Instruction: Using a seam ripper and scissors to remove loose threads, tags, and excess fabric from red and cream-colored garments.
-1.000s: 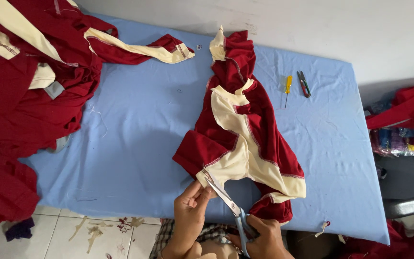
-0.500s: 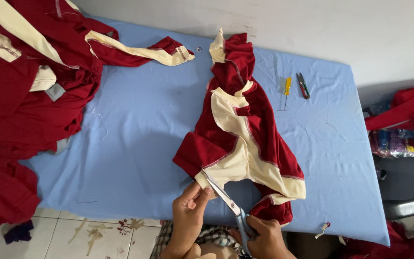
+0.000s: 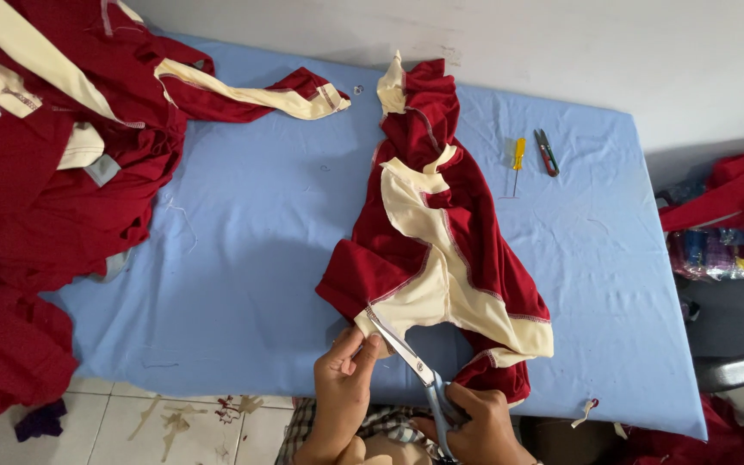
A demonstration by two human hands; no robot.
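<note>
**Scissors at the hem of a red and cream garment**

The garment (image 3: pixel 437 250) lies bunched in a long heap down the middle of the blue table (image 3: pixel 243 250), its near end reaching the front edge. The left hand (image 3: pixel 344 387) pinches the cream hem at that near end, thumb and fingers closed on the cloth. The right hand (image 3: pixel 475 422) is clenched around the handles of the scissors (image 3: pixel 415 366), whose blades point up and left and meet the hem right beside the left fingertips. Whether the blades are parted cannot be told; they look nearly closed.

Around the work:

- A large pile (image 3: pixel 53 172) of red and cream clothes covers the table's left end and spills over its edge, well apart from the hands. 1 cream-trimmed strip (image 3: pixel 251 93) trails from it toward the garment's far end without touching it.
- A yellow-handled tool (image 3: pixel 517 162) and small snips (image 3: pixel 546 151) lie side by side on the bare cloth right of the garment, near the far edge.
- A small scrap (image 3: pixel 585 412) hangs at the table's near right edge.
- More red cloth (image 3: pixel 729 198) sits off the table at the right, over some packets.
- Thread bits (image 3: pixel 174 413) litter the tiled floor below the front edge.

Nothing lies between the hands and the hem; the garment's red fold just right of the scissors crowds the right hand.
</note>
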